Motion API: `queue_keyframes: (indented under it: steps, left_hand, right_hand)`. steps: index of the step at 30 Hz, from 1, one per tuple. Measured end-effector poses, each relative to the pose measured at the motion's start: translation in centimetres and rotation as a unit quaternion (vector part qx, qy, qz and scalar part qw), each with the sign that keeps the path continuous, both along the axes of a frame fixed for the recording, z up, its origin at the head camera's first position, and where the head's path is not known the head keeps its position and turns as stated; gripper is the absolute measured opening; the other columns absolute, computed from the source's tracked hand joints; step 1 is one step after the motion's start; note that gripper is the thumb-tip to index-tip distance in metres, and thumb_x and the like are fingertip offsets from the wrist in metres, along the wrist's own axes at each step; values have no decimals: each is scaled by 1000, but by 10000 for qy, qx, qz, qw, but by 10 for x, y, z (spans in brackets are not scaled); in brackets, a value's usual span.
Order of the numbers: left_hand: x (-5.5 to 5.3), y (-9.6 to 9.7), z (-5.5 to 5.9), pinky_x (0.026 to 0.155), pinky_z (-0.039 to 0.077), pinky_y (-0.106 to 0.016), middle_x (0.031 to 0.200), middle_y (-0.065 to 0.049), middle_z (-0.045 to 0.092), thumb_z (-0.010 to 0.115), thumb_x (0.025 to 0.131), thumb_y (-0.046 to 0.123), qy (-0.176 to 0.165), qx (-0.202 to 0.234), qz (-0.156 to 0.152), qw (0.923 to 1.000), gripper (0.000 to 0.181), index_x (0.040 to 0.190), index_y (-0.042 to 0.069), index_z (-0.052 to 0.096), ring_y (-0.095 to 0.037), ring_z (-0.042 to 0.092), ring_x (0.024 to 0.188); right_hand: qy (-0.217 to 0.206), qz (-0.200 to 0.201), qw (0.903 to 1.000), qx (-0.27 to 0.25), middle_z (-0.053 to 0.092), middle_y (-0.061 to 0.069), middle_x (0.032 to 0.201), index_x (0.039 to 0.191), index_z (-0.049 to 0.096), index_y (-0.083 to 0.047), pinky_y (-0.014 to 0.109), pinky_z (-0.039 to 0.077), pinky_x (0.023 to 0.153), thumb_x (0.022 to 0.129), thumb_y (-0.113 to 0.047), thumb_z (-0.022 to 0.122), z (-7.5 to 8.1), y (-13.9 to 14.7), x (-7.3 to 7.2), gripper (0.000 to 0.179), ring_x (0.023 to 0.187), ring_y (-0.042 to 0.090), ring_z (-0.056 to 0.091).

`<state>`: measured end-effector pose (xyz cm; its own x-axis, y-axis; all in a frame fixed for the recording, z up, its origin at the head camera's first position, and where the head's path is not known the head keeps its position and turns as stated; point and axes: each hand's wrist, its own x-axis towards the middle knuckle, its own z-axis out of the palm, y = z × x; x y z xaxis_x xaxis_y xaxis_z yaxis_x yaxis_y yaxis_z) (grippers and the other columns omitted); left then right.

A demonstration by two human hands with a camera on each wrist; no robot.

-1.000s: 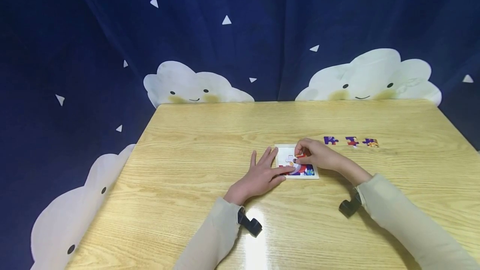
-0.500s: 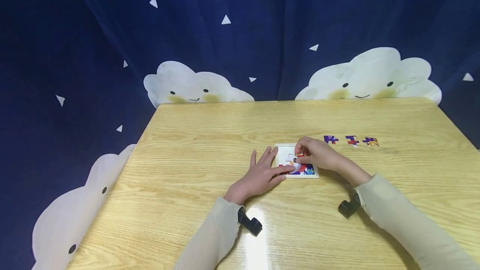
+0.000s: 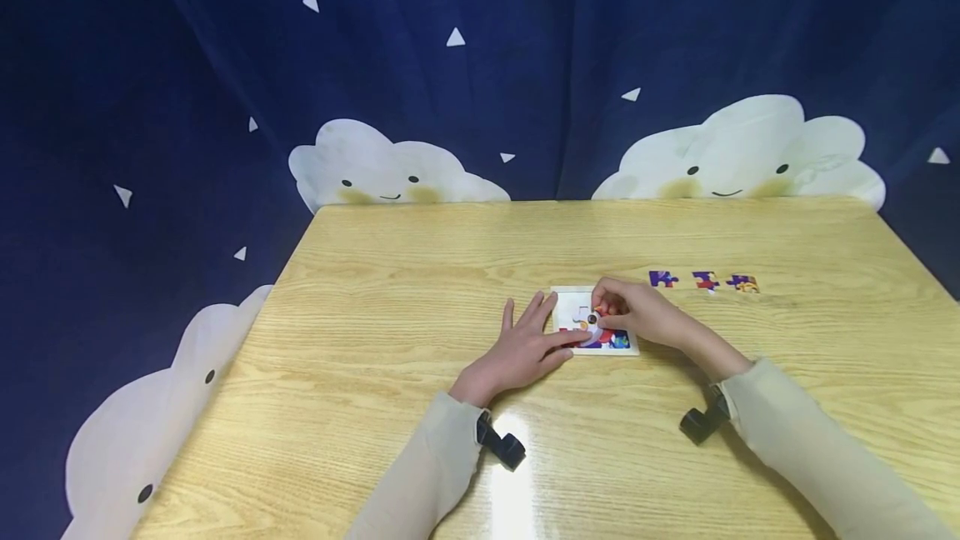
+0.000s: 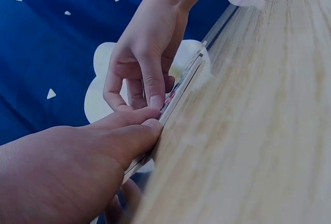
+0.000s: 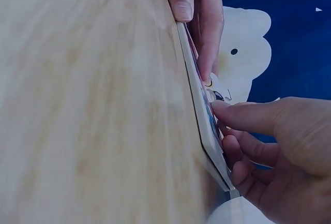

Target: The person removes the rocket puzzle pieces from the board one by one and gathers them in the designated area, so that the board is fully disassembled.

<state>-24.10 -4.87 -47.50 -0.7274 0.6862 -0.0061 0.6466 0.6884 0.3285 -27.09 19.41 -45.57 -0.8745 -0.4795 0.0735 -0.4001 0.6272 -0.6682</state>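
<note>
Right hand pinches a puzzle piece at the white tray

A dark blue cloth with white triangles fills the left side and top of the head view. A pale cloud shows on it at lower left, and a second cloud sits left of centre, behind the far edge of the wooden desk. At bottom centre, a cream left sleeve with a black wrist device leads up to the left hand. Its fingers are straight and spread apart, the index finger lying across the lower part of the tray, the thumb at its near edge.

The tray lies flat on the desk, right of and below the centre of the frame; it is white at upper left, with colourful printing along its lower part. Near its middle is the puzzle piece, bearing a dark round mark, clamped between the right thumb and index finger. Whether it is seated cannot be told.

Farther right, a first loose piece, a second loose piece and a third loose piece lie apart in a row, above the right forearm. The right sleeve runs to the lower right corner.
</note>
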Motion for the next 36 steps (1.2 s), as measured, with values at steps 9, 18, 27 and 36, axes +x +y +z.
queue_keyframes:
  steps: [9,18,27,36]
  left_hand:
    - [-1,0,1,117,4,-68,166,-12,9,38,104,47,-7,-55,11,10000,40,144,50,41,-34,5,155]
    - [0,0,2,117,4,-68,166,-12,9,38,104,47,-34,-32,23,10000,40,144,49,41,-33,4,155]
    - [0,0,3,117,5,-68,166,-12,9,39,104,46,31,-158,-8,9999,40,144,48,41,-34,5,154]
    - [0,1,2,117,5,-69,166,-13,9,39,104,46,31,-89,4,10000,40,144,49,42,-34,5,154]
  right_hand:
    - [55,6,9999,-102,59,0,77,94,60,-13,21,42,63,86,-2,71,1,0,4,18,70,8,51]
    - [17,-34,9999,-143,60,0,79,96,59,-13,21,44,64,87,-2,70,-1,1,5,17,72,9,52]
    - [-150,-12,9998,-153,62,1,83,95,60,-13,21,48,70,87,0,70,-2,2,0,18,77,9,57]
    - [-570,73,9979,-302,63,7,88,97,59,-8,22,47,71,88,3,67,5,2,-2,16,79,12,57]
